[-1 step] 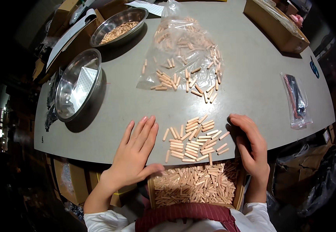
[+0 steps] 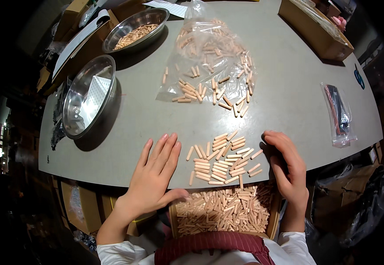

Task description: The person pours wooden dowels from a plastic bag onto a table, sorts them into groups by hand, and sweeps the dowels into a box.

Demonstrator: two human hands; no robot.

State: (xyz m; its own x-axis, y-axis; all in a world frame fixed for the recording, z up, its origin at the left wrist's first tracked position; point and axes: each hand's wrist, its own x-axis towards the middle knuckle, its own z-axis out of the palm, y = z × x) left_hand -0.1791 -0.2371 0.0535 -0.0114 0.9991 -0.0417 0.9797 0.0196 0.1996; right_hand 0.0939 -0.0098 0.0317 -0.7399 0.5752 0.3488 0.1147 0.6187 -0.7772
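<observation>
My left hand [image 2: 153, 174] lies flat on the table's near edge, fingers spread and empty, its thumb reaching over the corner of a box [image 2: 173, 221]. Short wooden dowel pins [image 2: 219, 166] are scattered on the tabletop between my two hands. To their right my right hand [image 2: 289, 165] rests on its side with loosely curved fingers and nothing in them. The box below the table edge is filled with many more dowel pins [image 2: 223, 210]. One pin stands out over the edge above it.
A clear plastic bag [image 2: 167, 86] with dowel pins spilling out lies farther back. Two steel bowls stand at left: one bowl [image 2: 158, 33] holds pins, the nearer bowl [image 2: 75, 99] a white perforated piece. At right are a cardboard box [image 2: 315, 31] and a bagged dark item [image 2: 338, 112].
</observation>
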